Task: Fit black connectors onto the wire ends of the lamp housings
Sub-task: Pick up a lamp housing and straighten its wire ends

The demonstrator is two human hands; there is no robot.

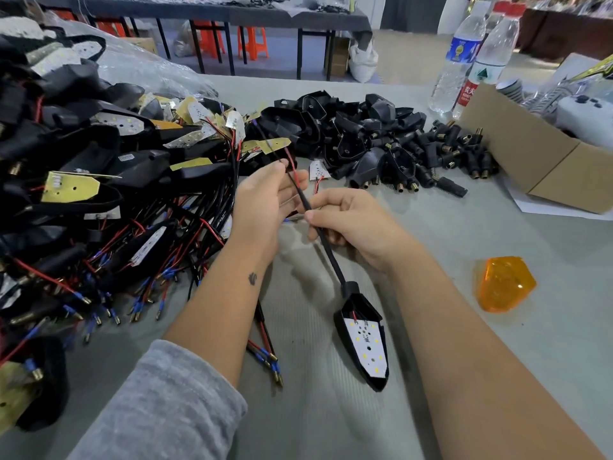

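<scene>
both hands (265, 200) (351, 220) pinch one housing's wire (326, 250) (open table (464, 247) rightward).

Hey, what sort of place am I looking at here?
Most likely a small lamp assembly workshop: a heap of wired lamp housings, a pile of black connectors on the work table, and more tables behind.

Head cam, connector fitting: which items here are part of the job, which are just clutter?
In the job:
- lamp housing lying on the table
- its sleeved wire, held by right hand and left hand
- pile of black connectors
- heap of wired housings

Lying about:
- orange lens
- two water bottles
- cardboard box
</scene>
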